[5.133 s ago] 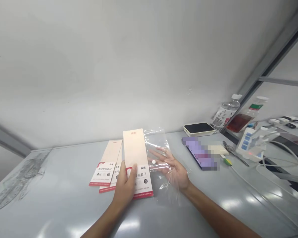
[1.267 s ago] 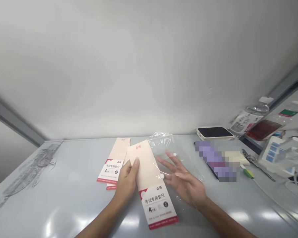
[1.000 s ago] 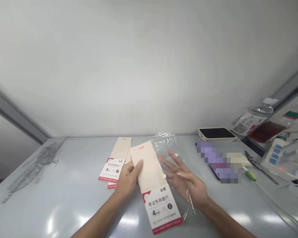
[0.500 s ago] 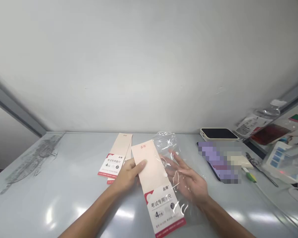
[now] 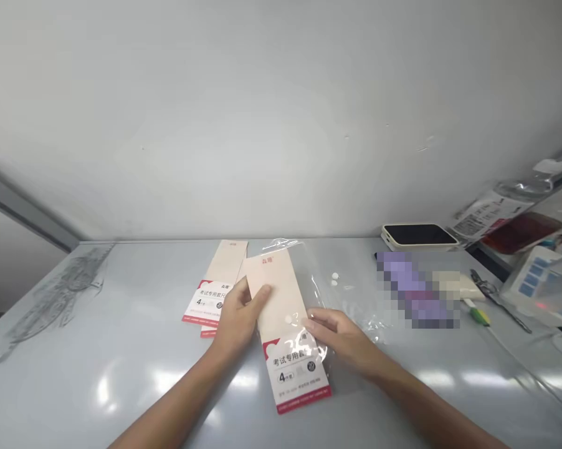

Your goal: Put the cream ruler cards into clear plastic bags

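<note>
My left hand point(image 5: 238, 315) grips a long cream packaging card point(image 5: 283, 299) by its left edge, thumb on the front. The card carries a white and red printed label for a ruler set. A clear plastic bag point(image 5: 314, 274) lies around the card's right side and top, with shiny folds over part of the label. My right hand point(image 5: 341, 340) is closed at the card's right edge, pinching the clear plastic there; whether it also grips the card is hard to see. Two similar cards point(image 5: 210, 290) lie overlapped on the table, just left of the held one.
On the right are a phone point(image 5: 419, 235), a blurred purple item point(image 5: 412, 290), a green-tipped white cable point(image 5: 480, 316), and scissors-like metal tool point(image 5: 514, 318). A plastic bottle point(image 5: 505, 202) leans at the far right. Small white bits point(image 5: 335, 276) show behind my right hand.
My right hand, spread open behind the clear plastic before, has come down and closed at the card's right edge. The card has shifted slightly left and up, and the plastic now overlaps its label.
</note>
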Tool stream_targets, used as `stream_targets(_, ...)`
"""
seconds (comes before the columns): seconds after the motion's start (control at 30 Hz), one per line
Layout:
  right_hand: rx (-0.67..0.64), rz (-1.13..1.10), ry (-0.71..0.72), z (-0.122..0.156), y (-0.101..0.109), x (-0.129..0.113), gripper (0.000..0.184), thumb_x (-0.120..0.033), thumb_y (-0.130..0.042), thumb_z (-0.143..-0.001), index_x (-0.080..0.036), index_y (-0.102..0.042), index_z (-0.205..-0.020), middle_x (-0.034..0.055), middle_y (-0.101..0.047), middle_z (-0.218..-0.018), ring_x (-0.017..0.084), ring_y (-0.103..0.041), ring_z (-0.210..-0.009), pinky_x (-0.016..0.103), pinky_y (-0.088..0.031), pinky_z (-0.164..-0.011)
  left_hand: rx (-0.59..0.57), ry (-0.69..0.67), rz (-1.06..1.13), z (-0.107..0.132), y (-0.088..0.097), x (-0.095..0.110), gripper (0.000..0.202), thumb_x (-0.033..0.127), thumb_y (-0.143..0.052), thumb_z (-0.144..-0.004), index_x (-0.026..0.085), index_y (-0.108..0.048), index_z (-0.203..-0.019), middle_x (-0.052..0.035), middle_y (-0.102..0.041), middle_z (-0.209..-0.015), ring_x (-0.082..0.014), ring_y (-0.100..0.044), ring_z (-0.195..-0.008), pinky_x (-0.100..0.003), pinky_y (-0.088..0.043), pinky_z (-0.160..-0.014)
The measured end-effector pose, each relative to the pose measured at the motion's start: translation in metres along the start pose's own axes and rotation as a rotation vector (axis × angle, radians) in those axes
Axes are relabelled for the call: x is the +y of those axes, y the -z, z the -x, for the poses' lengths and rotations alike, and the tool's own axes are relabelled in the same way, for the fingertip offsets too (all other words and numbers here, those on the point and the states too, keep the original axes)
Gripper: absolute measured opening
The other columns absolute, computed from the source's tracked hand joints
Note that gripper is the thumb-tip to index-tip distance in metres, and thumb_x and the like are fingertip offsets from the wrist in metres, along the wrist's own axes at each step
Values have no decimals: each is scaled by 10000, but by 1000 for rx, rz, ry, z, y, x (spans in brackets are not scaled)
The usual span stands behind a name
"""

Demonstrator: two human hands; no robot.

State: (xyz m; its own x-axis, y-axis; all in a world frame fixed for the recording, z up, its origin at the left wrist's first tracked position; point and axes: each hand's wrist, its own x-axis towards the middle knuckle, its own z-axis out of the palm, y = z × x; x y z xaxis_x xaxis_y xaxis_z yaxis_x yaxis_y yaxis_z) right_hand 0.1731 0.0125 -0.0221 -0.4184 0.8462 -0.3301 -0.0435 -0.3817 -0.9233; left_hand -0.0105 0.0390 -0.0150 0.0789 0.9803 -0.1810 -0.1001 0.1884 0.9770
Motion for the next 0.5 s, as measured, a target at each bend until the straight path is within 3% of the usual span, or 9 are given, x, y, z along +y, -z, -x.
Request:
stream_targets(0.13,110,-59,59,-1,1,-1,338,-447,-532,-816,-188,-623,-1013,60,-672,-951,201,-628,-834,341,-478,-778,-212,57,-10,2,1,3,325,445,-500,-816,153,-619,-893,-57,-654,-817,-162,-591,-719,-282,-447,-667)
stream_targets(0.2,162,-87,80,-3,5,-2,348,-440,-537,-817,-187,-607,-1045,62,-667,-976,198,-626,-848,330,-476,-781,-361,114,-22,1,2,2,309,425,-527,-804,133,-626,-823,-60,-652,-757,-162,-591,-694,-284,-442,-664)
stream_targets(0.27,179,-88,78,-4,9,-3,366,-444,-542,-812,-181,-599,-1060,68,-667,-978,200,-631,-831,326,-484,-756,-437,163,-40,-2,3,-1,294,412,-565,-779,123,-617,-764,-65,-654,-724,-165,-596,-679,-286,-442,-656)
stream_targets(0.4,83,-38,33,-3,12,-2,421,-473,-563,-784,-168,-596,-1073,73,-680,-912,205,-645,-755,335,-501,-693,-311,191,-84,-6,-1,-10,304,398,-659,-693,147,-504,-618,-35,-637,-626,-133,-570,-556,-258,-431,-553)
stream_targets(0.5,70,-13,17,-3,11,1,429,-483,-559,-781,-157,-594,-1058,73,-680,-881,208,-646,-754,329,-506,-667,-211,187,-147,-3,-4,-13,346,412,-676,-664,170,-433,-613,4,-586,-546,-118,-527,-468,-242,-398,-470)
